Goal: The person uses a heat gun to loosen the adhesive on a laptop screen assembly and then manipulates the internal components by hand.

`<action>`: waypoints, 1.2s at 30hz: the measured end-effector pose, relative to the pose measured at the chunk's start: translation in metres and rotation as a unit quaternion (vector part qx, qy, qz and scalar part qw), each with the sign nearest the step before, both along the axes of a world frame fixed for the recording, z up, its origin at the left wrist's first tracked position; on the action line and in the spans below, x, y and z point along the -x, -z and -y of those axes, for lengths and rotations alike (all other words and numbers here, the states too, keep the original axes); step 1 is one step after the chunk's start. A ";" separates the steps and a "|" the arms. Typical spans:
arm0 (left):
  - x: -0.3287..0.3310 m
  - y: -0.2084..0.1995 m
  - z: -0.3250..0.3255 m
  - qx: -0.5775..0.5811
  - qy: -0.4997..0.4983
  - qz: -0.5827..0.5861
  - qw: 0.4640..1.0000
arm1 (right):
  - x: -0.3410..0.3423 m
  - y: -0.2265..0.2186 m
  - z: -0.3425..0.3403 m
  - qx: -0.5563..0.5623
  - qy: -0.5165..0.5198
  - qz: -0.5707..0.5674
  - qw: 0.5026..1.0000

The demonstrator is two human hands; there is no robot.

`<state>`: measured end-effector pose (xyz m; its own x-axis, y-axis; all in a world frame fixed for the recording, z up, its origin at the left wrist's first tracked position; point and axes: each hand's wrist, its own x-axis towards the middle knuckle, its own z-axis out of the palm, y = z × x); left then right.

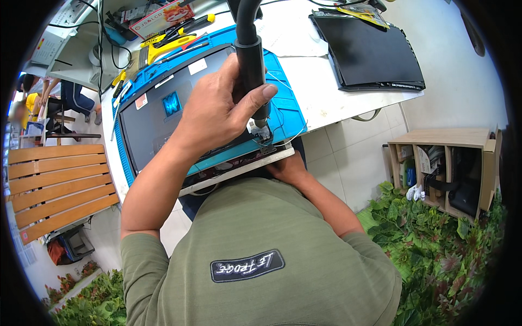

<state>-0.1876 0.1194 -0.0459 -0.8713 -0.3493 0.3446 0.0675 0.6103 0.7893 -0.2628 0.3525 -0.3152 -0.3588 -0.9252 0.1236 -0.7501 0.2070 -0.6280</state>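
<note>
My left hand [217,108] is wrapped round the black handle of a hot-air gun [250,62], held upright with a thick black hose at its top. Its metal nozzle points down at small parts and thin wires [263,135] by the near right corner of a dark flat screen panel [155,117]. A small blue picture shows on the panel, which lies on a blue work mat [285,98]. My left forearm crosses over the panel. Low at the table's front edge is my right hand [291,168], beside a pale strip [239,171]; its fingers are hidden.
Yellow-handled tools and a brush [157,51] lie behind the mat. A second black panel [370,51] rests at the table's right. A wooden shelf unit [440,163] stands to the right, a slatted bench [60,185] to the left. Other people [43,106] are far left.
</note>
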 end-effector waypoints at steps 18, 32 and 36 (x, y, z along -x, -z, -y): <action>-0.020 -0.009 0.004 0.005 0.000 0.068 0.998 | 0.000 0.000 -0.002 -0.066 -0.001 0.034 0.997; -0.011 0.002 0.000 -0.015 -0.002 -0.014 1.000 | 0.000 0.002 -0.001 0.036 0.000 -0.013 0.999; -0.007 0.001 -0.004 -0.004 0.004 -0.005 1.000 | 0.000 0.001 -0.001 0.026 -0.004 -0.019 0.999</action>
<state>-0.1805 0.1233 -0.0470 -0.8706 -0.3447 0.3511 0.0811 0.6033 0.7934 -0.2626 0.3535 -0.3160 -0.3461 -0.9199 0.1846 -0.7753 0.1697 -0.6084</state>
